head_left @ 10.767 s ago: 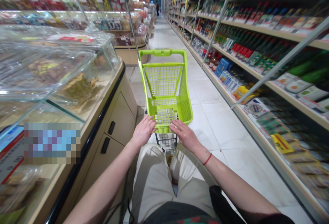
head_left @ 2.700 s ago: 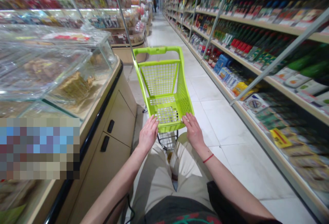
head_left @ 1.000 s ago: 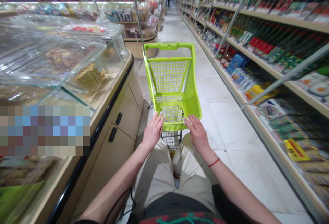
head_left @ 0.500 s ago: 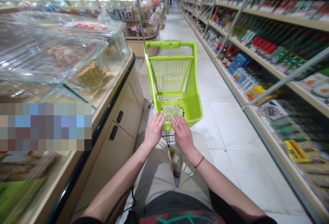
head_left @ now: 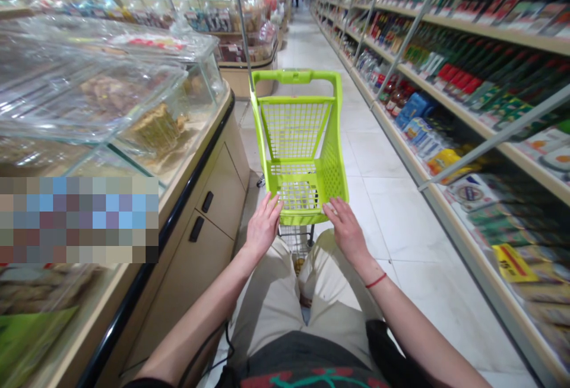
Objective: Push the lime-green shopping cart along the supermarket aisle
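On the near rim (head_left: 301, 220) of a green cart (head_left: 337, 156) at twelve o'clock, the right hand (head_left: 350, 232) is resting loosely, fingers uncurled, having moved outward from the relaxed left hand (head_left: 262, 229), so both are bracketing it. A counter's (head_left: 222, 168) black edge is flanking ten o'clock, floor (head_left: 363, 215) is stretching toward one, shelves (head_left: 503, 34) are lining two.

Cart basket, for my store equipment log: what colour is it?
The cart basket is bright lime green, seen best in the head view.

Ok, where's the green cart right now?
Head view: the green cart stands just right of centre, left hand and right hand at its near edge.
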The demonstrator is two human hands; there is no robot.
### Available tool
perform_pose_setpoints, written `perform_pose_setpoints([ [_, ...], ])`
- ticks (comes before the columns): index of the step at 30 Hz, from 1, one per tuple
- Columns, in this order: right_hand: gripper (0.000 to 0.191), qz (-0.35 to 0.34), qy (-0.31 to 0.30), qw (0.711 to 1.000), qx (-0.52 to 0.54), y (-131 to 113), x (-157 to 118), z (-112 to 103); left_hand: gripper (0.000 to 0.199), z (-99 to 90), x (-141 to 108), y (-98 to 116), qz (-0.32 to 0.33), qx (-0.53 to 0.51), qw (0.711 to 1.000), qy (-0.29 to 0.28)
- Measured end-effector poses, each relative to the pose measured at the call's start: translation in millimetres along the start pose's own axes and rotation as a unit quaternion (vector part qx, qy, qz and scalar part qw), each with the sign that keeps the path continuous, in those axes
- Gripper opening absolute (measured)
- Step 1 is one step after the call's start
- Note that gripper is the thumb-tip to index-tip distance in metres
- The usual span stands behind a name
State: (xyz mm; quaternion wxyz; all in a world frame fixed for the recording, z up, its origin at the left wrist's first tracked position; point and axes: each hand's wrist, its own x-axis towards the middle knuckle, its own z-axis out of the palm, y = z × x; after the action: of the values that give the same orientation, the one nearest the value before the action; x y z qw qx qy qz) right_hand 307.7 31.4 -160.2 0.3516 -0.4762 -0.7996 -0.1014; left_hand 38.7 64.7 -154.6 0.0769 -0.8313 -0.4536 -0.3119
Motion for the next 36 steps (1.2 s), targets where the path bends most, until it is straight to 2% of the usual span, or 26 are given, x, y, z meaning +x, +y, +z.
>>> perform_pose_setpoints([
  [3, 0.080, 0.016, 0.011, 1.000, -0.009, 15.3, -7.0, -8.3, 0.044, 1.8, -0.5, 0.2, -0.002, -0.001, 1.000, 0.005],
  [6, 0.080, 0.027, 0.023, 0.999, -0.008, 12.4, -7.5, -6.6, 0.044, 3.0, -1.4, 0.3, 0.000, -0.003, 1.000, 0.010],
  [11, 0.071, 0.022, 0.029, 0.999, -0.007, -23.2, 6.0, 10.7, 0.045, 2.9, -3.6, -0.2, -0.002, -0.010, 1.000, 0.015],
  [16, 0.059, -0.018, -0.004, 1.000, 0.011, -69.6, 29.7, 33.4, 0.046, 3.6, -4.8, 1.4, -0.008, -0.013, 1.000, 0.012],
  [20, 0.057, -0.026, -0.021, 0.999, 0.012, -84.9, 40.5, 42.3, 0.039, 4.3, -5.4, 1.2, -0.001, -0.001, 1.000, 0.022],
  [24, 0.056, -0.045, -0.034, 0.998, 0.015, -70.5, 36.1, 35.1, 0.042, 3.1, -4.6, -0.7, 0.003, -0.005, 1.000, 0.012],
  [28, 0.061, -0.045, -0.031, 0.998, 0.007, -34.0, 19.1, 15.1, 0.045, 1.8, -3.2, -2.3, 0.004, -0.012, 1.000, 0.004],
  [33, 0.073, 0.000, -0.009, 1.000, -0.017, 12.2, -2.3, -9.1, 0.048, 2.0, -2.8, -1.2, -0.005, -0.020, 1.000, -0.001],
  [36, 0.074, 0.016, 0.012, 1.000, -0.024, 19.2, -6.5, -11.5, 0.049, 2.2, -3.5, 1.9, -0.017, -0.018, 1.000, -0.005],
])
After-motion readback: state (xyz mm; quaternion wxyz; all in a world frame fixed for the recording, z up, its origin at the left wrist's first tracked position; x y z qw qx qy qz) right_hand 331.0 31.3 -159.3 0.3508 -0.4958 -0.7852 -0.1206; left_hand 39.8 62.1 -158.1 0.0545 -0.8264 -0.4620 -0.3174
